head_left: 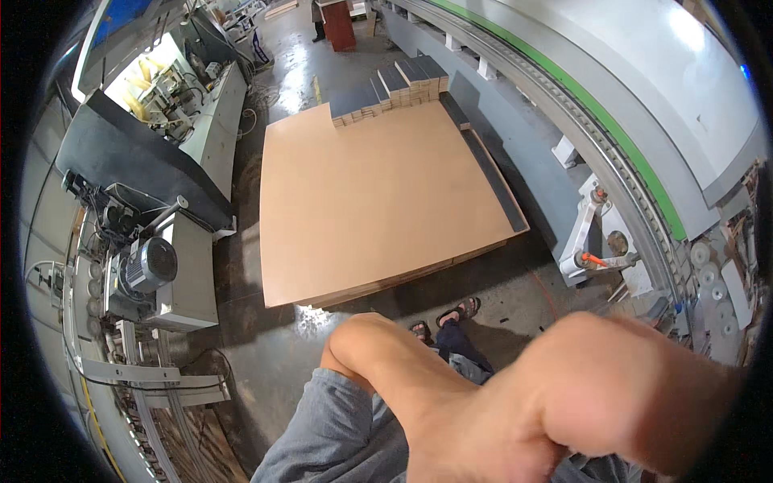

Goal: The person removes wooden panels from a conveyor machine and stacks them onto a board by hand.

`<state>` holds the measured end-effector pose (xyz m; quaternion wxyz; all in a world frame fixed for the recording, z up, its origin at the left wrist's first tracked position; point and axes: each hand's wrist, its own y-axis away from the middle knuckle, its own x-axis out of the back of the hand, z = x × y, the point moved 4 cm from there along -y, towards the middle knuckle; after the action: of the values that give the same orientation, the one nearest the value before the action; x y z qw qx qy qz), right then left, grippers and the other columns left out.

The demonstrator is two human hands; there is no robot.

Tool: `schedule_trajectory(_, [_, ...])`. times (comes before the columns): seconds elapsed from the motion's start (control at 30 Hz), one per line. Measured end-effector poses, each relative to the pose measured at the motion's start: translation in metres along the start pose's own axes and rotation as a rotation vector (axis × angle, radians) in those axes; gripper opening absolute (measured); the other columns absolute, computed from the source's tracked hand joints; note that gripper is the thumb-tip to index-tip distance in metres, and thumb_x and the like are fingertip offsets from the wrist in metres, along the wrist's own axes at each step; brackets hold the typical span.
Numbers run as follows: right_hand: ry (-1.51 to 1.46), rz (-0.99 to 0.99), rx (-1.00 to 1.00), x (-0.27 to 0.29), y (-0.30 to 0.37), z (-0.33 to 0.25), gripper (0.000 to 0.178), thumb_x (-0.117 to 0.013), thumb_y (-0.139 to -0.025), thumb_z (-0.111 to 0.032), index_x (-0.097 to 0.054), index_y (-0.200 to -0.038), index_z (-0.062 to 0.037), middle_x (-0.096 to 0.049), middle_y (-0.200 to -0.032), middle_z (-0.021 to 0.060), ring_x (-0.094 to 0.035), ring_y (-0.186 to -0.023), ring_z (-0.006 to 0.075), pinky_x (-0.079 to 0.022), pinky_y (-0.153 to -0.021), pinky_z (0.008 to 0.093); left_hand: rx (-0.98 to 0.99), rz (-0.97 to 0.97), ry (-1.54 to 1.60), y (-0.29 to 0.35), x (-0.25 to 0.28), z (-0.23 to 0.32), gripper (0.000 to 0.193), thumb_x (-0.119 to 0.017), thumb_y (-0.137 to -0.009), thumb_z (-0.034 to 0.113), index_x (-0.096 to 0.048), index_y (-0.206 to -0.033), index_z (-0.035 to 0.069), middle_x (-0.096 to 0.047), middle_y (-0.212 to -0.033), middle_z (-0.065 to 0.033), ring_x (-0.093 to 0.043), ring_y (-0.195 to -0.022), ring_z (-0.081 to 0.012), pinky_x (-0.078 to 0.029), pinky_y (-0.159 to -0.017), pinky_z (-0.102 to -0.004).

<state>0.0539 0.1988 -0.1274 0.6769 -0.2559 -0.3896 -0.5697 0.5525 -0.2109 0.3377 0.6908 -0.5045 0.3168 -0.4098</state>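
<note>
My left hand [564, 394] is raised very close to the camera at the lower right, large and blurred. Its bent forearm crosses from a grey sleeve [330, 419] at the lower middle. Most of the fingers are out of sight or smeared, so whether they hold anything is hidden. My right hand does not show. Beyond my feet, a low stack of large brown boards [370, 193] lies on the floor, apart from my hand. Dark-topped strips [386, 84] are piled in steps on its far edge. Dark strips [493, 181] also lie lengthwise along its right edge.
A machine with a grey motor [151, 263] and white base stands at the left. Along the right runs a long machine with a chain track, a green edge [612, 137] and a white cover. A reddish-brown block [338, 26] stands far back, with a person beside it.
</note>
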Motion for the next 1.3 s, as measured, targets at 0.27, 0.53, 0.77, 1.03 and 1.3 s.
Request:
schedule_trajectory(0.27, [-0.152,0.035,-0.115,0.016,0.010,0.010,0.078,-0.049,-0.087,-0.051,-0.033,-0.144,-0.0010,-0.035,-0.147,0.0256,-0.036,-0.133,0.0427,-0.035,-0.101,0.0554,-0.025,0.014,-0.063,0.003,-0.002,-0.010,0.019,-0.068,-0.064,0.012,-0.060,-0.076,0.001,-0.052,-0.068,-0.0044,-0.052,-0.062,-0.0183,-0.037,-0.056,-0.0340])
schedule_trajectory(0.53, [-0.369,0.084,-0.237,0.020,0.025,0.015,0.088,-0.063,-0.080,-0.040,-0.022,-0.148,-0.0023,-0.032,-0.145,0.0302,-0.043,-0.126,0.0463,-0.042,-0.096,0.0525,-0.157,0.176,-0.216,-0.001,-0.008,-0.011,0.029,-0.069,-0.070,0.022,-0.062,-0.081,-0.004,-0.057,-0.072,-0.0092,-0.056,-0.065,-0.0197,-0.041,-0.055,-0.0311])
schedule_trajectory(0.77, [-0.679,0.131,-0.397,0.060,0.041,0.002,0.103,-0.075,-0.075,-0.031,-0.012,-0.152,-0.0033,-0.030,-0.143,0.0342,-0.048,-0.120,0.0496,-0.048,-0.091,0.0501,-0.300,0.037,-0.374,0.009,0.016,0.005,0.021,-0.076,-0.074,0.022,-0.066,-0.075,0.003,-0.061,-0.066,-0.0061,-0.057,-0.057,-0.0177,-0.050,-0.050,-0.0284])
schedule_trajectory(1.03, [-0.864,0.129,-0.409,0.107,0.068,-0.007,0.097,-0.070,-0.076,-0.022,-0.013,-0.151,-0.0034,-0.029,-0.141,0.0360,-0.050,-0.117,0.0501,-0.048,-0.092,0.0508,-0.261,-0.173,-0.679,-0.011,0.024,0.006,0.033,-0.055,-0.090,0.031,-0.070,-0.082,0.002,-0.065,-0.075,-0.0079,-0.062,-0.068,-0.0206,-0.052,-0.055,-0.0320])
schedule_trajectory(1.3, [-0.825,0.132,-0.434,0.083,0.053,-0.008,0.098,-0.071,-0.079,-0.026,-0.008,-0.151,-0.0047,-0.029,-0.141,0.0351,-0.048,-0.119,0.0498,-0.047,-0.096,0.0517,-0.001,-0.214,-0.622,-0.007,0.016,-0.008,0.036,-0.061,-0.065,0.022,-0.066,-0.085,-0.007,-0.063,-0.087,-0.0170,-0.059,-0.077,-0.0256,-0.044,-0.060,-0.0335])
